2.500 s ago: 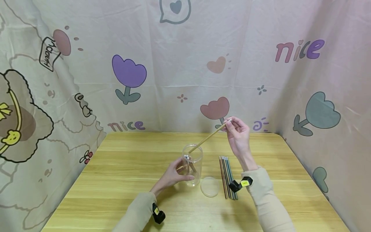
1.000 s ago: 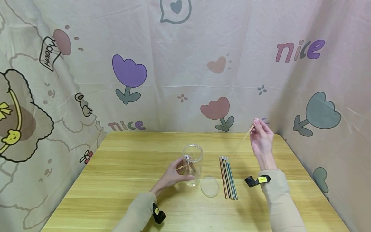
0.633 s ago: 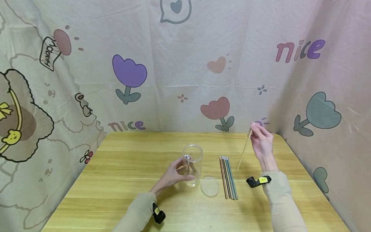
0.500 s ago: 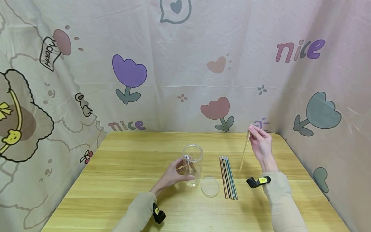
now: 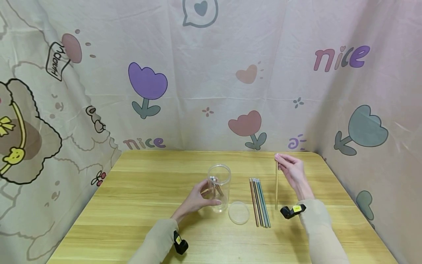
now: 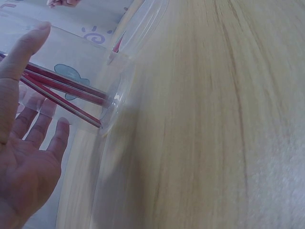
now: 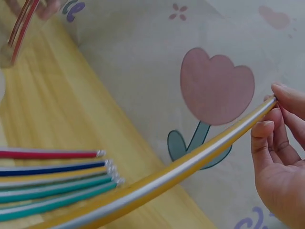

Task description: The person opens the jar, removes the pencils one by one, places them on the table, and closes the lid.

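Observation:
My left hand [image 5: 194,201] grips a tall clear jar [image 5: 225,196] standing on the table, thumb on the near side and fingers round the left. Inside lean several red pencils [image 6: 69,90] with white ends. To the right, my right hand [image 5: 294,175] pinches a yellow pencil [image 5: 276,187] at its top end between thumb and fingers. It hangs nearly upright, its lower end close over the table. Just left of it lies a neat row of pencils [image 5: 259,201]: red, dark blue, yellow and green ones show in the right wrist view.
A round clear lid [image 5: 239,212] lies flat between the jar and the pencil row. The wooden table [image 5: 132,205] ends at a printed cloth backdrop [image 5: 197,73], which also hangs along both sides.
My right hand has carried the yellow pencil from over the jar's mouth to the right of the row, then lowered it and turned it upright. My left hand and the jar stay put.

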A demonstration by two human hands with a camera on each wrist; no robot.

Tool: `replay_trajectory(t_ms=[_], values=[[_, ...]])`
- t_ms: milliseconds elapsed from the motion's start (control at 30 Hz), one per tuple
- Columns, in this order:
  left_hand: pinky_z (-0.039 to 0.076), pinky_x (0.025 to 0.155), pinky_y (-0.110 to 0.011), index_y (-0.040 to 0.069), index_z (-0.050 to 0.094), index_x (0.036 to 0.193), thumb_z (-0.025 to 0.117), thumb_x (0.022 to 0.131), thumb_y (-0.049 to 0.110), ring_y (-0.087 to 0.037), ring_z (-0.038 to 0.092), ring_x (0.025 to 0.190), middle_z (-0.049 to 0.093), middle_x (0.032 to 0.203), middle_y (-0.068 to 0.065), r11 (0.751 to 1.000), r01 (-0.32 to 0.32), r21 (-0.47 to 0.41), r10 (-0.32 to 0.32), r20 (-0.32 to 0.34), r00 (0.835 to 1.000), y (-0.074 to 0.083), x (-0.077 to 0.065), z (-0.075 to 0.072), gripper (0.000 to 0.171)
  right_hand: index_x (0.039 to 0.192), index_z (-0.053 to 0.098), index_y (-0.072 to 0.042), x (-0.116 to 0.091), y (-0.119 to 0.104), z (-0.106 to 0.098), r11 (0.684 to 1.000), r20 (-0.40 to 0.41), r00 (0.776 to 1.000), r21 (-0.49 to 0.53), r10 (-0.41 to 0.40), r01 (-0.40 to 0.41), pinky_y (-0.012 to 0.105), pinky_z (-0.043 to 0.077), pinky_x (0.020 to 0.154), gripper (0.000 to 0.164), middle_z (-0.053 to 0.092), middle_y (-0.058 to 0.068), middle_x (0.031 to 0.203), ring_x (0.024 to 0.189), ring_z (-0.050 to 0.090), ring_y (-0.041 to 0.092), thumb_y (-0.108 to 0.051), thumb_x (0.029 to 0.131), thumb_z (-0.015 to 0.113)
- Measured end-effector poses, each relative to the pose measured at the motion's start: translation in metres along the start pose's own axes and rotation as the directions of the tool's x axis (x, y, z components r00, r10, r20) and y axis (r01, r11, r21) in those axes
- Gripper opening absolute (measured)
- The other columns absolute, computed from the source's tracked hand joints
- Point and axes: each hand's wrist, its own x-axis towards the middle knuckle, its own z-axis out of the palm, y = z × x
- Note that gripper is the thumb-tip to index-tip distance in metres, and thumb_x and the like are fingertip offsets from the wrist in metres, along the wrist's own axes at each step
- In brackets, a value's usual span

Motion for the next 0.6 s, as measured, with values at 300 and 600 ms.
replay_trajectory(t_ms=[300, 600], values=[[0.039, 0.12, -0.052, 0.006, 0.053, 0.14, 0.086, 0.077, 0.009, -0.038, 0.049, 0.139, 0.049, 0.151, -0.018, 1.0, -0.012, 0.002, 0.012, -0.002, 1.0, -0.001, 0.0, 0.0, 0.071, 0.103, 0.079, -0.013, 0.007, 0.028, -0.03, 0.989, 0.041, 0.999, -0.144, 0.034, -0.028, 0.016, 0.059, 0.064, 0.016, 0.08, -0.001, 0.095, 0.073, 0.069, 0.005, -0.004, 0.092, 0.072], [0.039, 0.12, -0.052, 0.006, 0.053, 0.141, 0.086, 0.078, 0.009, -0.038, 0.048, 0.139, 0.05, 0.151, -0.018, 1.0, -0.015, 0.009, 0.015, -0.002, 1.0, -0.001, 0.0, 0.0, 0.071, 0.132, 0.055, 0.012, 0.041, 0.075, -0.085, 0.984, -0.013, 0.993, -0.127, 0.121, -0.122, 0.019, 0.061, 0.065, 0.052, 0.076, 0.014, 0.111, 0.076, 0.07, 0.01, -0.004, 0.087, 0.076]])
